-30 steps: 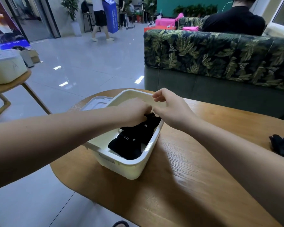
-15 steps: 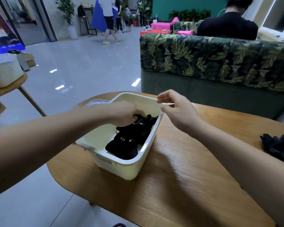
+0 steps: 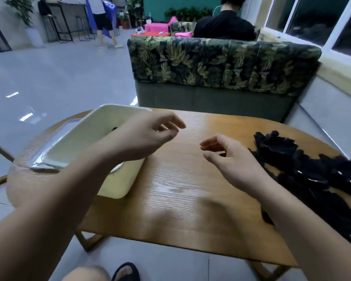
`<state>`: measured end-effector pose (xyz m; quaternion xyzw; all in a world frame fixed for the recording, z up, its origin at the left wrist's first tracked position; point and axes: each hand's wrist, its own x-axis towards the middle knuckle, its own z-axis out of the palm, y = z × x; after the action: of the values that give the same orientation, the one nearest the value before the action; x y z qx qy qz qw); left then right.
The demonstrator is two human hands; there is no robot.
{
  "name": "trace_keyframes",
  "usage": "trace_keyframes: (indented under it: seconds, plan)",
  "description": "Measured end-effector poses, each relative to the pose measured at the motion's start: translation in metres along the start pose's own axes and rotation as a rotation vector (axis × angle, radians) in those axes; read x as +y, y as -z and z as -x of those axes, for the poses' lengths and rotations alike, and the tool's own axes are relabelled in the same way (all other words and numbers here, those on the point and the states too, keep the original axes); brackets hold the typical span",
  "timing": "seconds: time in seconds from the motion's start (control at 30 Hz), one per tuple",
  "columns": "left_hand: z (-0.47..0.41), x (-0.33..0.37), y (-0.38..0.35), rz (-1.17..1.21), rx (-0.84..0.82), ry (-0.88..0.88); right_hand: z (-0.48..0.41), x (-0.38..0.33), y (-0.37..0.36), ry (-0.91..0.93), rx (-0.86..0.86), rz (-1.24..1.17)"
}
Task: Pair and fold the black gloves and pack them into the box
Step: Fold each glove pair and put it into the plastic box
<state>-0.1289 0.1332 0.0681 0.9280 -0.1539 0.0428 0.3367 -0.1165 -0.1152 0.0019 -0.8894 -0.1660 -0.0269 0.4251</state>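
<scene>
A cream plastic box [image 3: 83,138] stands on the left of the wooden table [image 3: 180,179]. My left forearm hides most of its inside; only a sliver of black glove [image 3: 114,129] shows in it. A pile of several black gloves [image 3: 304,169] lies at the table's right edge. My left hand [image 3: 150,134] hovers just right of the box with loosely curled fingers and holds nothing. My right hand [image 3: 225,157] hangs over the table's middle, fingers relaxed and empty, a short way left of the glove pile.
The box's clear lid [image 3: 55,138] lies against the box's left side. A leaf-patterned sofa [image 3: 221,63] stands behind the table with a person in black seated beyond it. Another person walks at the far back left. My foot in a sandal [image 3: 126,271] shows below the table.
Both hands have left the box and moved right over the bare table; the left hand let go of the gloves in the box. The view swung right, bringing the glove pile in.
</scene>
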Motion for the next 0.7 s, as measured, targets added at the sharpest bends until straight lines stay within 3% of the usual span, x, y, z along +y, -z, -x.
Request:
trace_keyframes:
  seconds: [0.23,0.43,0.57,0.7]
  plan:
    - [0.007,0.03,-0.09,0.118,-0.108,0.022,0.072,0.045,0.032,-0.168,0.093,0.051]
    - [0.014,0.036,-0.151,0.163,-0.153,0.054,0.108,0.086,0.059,-0.234,0.233,0.316]
    - [0.017,0.03,-0.184,0.163,-0.176,0.049,0.124,0.111,0.07,-0.338,0.172,0.503]
    - [0.02,0.024,-0.211,0.148,-0.197,0.006,0.137,0.112,0.064,-0.402,0.029,0.523]
